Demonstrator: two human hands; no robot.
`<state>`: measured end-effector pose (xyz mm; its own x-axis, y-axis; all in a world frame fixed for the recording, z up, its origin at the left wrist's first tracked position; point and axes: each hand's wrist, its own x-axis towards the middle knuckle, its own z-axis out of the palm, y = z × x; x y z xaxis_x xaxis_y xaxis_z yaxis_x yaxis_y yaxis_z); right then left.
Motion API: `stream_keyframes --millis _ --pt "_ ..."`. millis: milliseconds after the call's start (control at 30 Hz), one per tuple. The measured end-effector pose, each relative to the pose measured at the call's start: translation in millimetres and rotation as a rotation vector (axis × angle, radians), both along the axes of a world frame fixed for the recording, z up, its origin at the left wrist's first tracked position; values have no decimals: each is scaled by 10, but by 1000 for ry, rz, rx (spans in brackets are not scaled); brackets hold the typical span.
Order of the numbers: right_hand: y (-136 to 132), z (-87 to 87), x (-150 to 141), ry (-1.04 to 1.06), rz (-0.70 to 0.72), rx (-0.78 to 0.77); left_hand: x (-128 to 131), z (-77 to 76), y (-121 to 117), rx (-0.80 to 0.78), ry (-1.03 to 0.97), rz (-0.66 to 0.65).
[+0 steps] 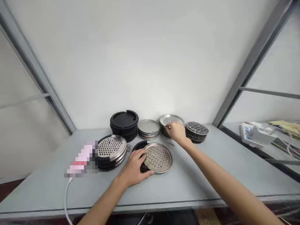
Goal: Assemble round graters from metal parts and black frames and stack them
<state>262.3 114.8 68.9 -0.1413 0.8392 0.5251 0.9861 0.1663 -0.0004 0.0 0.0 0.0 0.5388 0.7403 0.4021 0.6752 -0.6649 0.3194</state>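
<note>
My left hand (136, 168) curls around the left side of a round metal grater plate (158, 157). Its fingers lie over the left rim and the thumb is at the lower edge. Under this plate, partly hidden, is a black round holder (140, 144). At the back, my right hand (176, 131) is closed with fingertips at the front edge of the top plate on a stack of silver grater plates (172, 118). The hand covers part of that stack, and what the fingertips pinch is hard to see.
Black round holders (124, 120) are piled at the back left. Smooth metal discs (148, 126) and coarse grater plates (197, 128) form other stacks. Assembled graters (112, 146) stand at left, near a pixelated pink object (82, 157) with a white cable. Small metal clips (129, 148) lie between.
</note>
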Motion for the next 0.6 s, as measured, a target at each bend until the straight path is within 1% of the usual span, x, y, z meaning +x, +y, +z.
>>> stream_keyframes --millis 100,200,267,333,400,467,533,567,600 --pt "6 6 21 105 9 -83 15 7 -8 6 -21 -4" --pt "39 17 60 234 1 -110 23 26 -15 8 -31 -6" --pt "78 32 100 272 19 -24 26 41 -20 8 -32 -10" --pt "115 67 147 280 65 152 25 49 -23 9 -32 -16" --pt "115 136 190 322 141 343 18 47 -24 6 -35 -20" --pt "36 245 213 432 250 482 4 39 -22 -1 -44 -23" --pt "-141 369 206 601 369 533 -12 34 -21 -14 -68 -21" --pt "-262 423 191 694 407 508 -18 35 -23 -23 -89 -17" --pt "-394 464 170 800 414 466 -22 38 -25 -33 -117 -6"
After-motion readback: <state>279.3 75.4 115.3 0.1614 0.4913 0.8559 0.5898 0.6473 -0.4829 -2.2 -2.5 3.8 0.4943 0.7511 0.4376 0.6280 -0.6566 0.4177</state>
